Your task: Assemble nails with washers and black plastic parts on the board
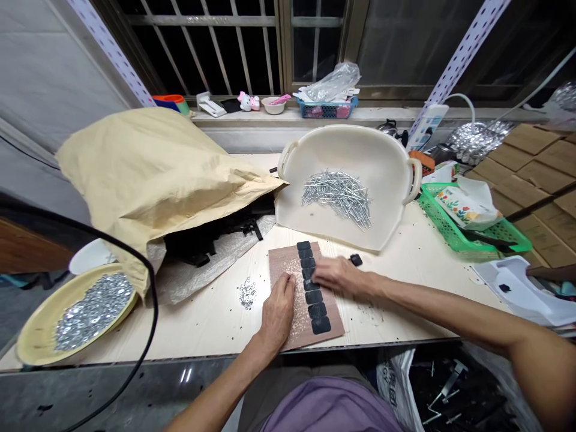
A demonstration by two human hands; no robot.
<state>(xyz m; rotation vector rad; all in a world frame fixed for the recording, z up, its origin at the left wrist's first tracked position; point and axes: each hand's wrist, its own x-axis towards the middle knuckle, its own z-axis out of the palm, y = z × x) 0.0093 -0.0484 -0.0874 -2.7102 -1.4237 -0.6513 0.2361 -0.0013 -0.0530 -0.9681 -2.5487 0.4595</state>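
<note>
A brown wood-grain board (333, 321) lies near the front edge of the table, bearing a column of black rounded pads (317, 310) and a scatter of tiny pale bits (299, 318). My left hand (278, 309) rests on the board's left part, fingers bunched together; what they hold, if anything, is hidden. From the right, my right hand (339, 276) reaches to the middle of the pads. Its fingers are drawn together and slightly blurred, so anything pinched there cannot be made out. Beyond it on the table sits a small black piece (356, 260).
Behind the board stands a white basin (391, 198) with metal pins (337, 195). A tan sack (148, 168) over black parts and a yellow bowl (27, 336) of metal pieces occupy the left. Right are a green basket (459, 243) and cartons (535, 174). A black cable (155, 300) hangs front left.
</note>
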